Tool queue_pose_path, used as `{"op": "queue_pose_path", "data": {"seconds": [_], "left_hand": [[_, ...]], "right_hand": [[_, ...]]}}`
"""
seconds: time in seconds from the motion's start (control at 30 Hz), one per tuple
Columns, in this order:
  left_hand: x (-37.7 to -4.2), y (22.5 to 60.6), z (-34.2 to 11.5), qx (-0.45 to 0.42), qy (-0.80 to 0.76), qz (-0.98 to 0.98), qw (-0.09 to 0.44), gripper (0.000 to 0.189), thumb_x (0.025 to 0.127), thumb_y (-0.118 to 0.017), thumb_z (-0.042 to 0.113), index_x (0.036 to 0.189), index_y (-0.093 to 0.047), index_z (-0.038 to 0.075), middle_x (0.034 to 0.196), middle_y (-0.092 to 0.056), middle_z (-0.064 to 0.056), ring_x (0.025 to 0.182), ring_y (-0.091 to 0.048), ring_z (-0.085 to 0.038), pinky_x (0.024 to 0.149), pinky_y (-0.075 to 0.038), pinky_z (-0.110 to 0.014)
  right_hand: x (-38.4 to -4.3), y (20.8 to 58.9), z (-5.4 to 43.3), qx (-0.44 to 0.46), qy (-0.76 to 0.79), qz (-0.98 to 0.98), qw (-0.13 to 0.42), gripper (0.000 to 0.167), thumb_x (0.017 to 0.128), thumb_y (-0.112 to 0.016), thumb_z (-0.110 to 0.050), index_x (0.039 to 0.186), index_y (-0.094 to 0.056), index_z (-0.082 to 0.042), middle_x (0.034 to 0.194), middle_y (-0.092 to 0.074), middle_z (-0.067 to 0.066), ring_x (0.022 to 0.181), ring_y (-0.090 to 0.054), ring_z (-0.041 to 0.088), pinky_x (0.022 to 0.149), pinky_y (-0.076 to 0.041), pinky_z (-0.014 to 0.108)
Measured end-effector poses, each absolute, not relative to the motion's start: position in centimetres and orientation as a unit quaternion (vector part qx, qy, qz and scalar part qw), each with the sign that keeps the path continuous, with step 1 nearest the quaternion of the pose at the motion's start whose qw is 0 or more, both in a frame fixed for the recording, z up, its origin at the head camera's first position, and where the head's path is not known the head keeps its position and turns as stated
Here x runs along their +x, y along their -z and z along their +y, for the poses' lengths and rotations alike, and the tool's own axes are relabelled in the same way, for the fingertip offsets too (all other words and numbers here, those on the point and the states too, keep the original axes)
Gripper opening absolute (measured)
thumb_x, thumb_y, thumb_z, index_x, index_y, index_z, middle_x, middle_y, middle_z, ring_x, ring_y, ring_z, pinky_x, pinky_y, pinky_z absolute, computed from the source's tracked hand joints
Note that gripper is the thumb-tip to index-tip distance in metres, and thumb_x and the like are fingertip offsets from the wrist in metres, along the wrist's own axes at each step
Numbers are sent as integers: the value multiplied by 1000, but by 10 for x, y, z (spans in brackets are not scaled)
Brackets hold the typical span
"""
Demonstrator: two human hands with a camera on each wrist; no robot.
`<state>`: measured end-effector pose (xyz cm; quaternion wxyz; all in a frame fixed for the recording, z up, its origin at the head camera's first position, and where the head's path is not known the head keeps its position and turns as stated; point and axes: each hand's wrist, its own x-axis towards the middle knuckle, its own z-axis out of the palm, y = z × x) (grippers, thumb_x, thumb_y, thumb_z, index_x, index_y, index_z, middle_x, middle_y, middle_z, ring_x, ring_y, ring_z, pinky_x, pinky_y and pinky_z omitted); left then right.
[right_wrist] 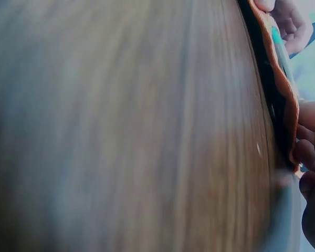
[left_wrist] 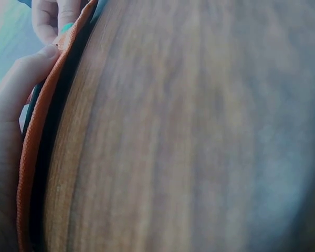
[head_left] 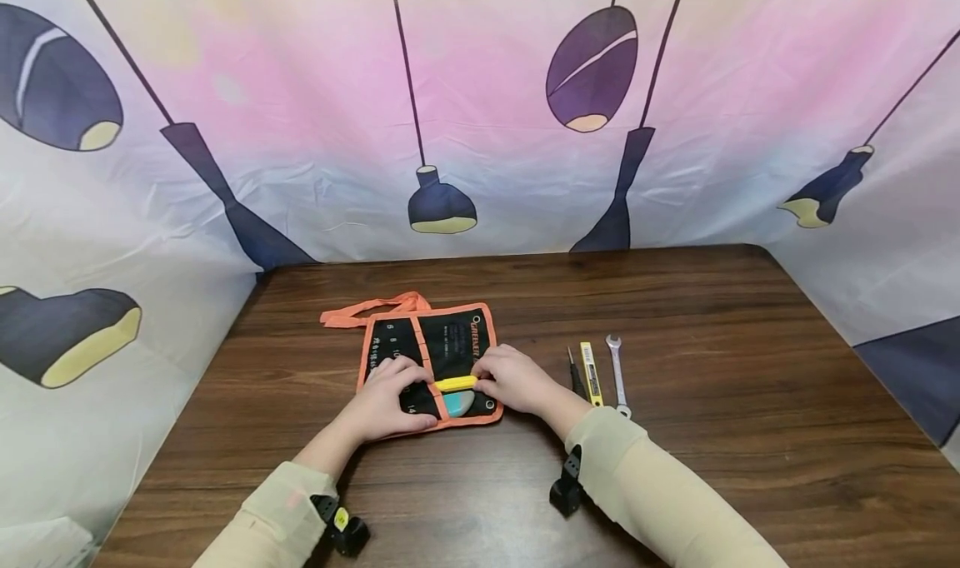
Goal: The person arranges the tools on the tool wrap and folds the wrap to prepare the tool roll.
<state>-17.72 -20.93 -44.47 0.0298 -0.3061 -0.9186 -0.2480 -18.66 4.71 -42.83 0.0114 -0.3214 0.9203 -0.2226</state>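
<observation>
A black tool pouch with orange trim lies on the table, printed with numbers and lettering. A slim yellow tool lies across its right half, its left end at the orange pocket edge; its exact kind is unclear. My right hand pinches the right end of this tool. Just below it, a teal and grey tool sticks out of a pocket. On the pouch's left half rests my left hand, thumb and forefinger gripping along the pocket edge. Both wrist views show the orange rim edge-on, with the yellow tool hidden.
Right of the pouch lie a black-handled screwdriver, a yellow strip-shaped tool with a printed label and a combination wrench. An orange tie strap extends behind the pouch. Patterned cloth hangs along the table's far edge.
</observation>
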Motion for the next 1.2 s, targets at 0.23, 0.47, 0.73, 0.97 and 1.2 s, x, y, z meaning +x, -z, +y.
{"op": "queue_pose_path", "data": {"seconds": [0.23, 0.47, 0.73, 0.97, 1.2], "left_hand": [[-177, 445, -210, -309, 243, -919, 30, 47, 69, -75, 54, 106, -63, 28, 105, -50, 11, 94, -40, -12, 85, -36, -44], [-177, 444, -208, -308, 236, -921, 36, 48, 69, -74, 55, 106, -63, 28, 104, -51, 10, 94, -41, -13, 84, -35, -45], [-175, 444, -208, -305, 230, -923, 43, 48, 68, -74, 56, 105, -63, 28, 104, -51, 11, 95, -42, -13, 84, -34, -44], [-176, 444, -207, -311, 206, -925, 71, 47, 67, -75, 55, 102, -64, 27, 103, -52, 9, 94, -43, -15, 83, -33, -43], [-174, 445, -205, -315, 192, -926, 82, 47, 66, -75, 55, 102, -65, 26, 104, -53, 7, 94, -44, -16, 83, -34, -43]], "right_hand": [[-186, 430, 39, -318, 234, 919, 13, 14, 90, -64, -23, 99, -70, -13, 90, -58, -7, 90, -51, 11, 78, -44, 28], [-188, 432, 37, -312, 240, 919, 12, 14, 89, -66, -22, 99, -70, -13, 88, -58, -7, 85, -50, 10, 75, -44, 27], [-190, 432, 32, -322, 227, 919, 1, 14, 89, -66, -24, 98, -71, -15, 87, -59, -9, 82, -51, 9, 74, -43, 25], [-194, 427, 30, -353, 197, 915, -4, 14, 89, -66, -26, 96, -71, -16, 93, -63, -6, 85, -53, 11, 78, -42, 28], [-194, 424, 26, -359, 180, 916, 13, 15, 89, -66, -27, 97, -71, -15, 93, -63, -6, 84, -51, 11, 77, -41, 26]]}}
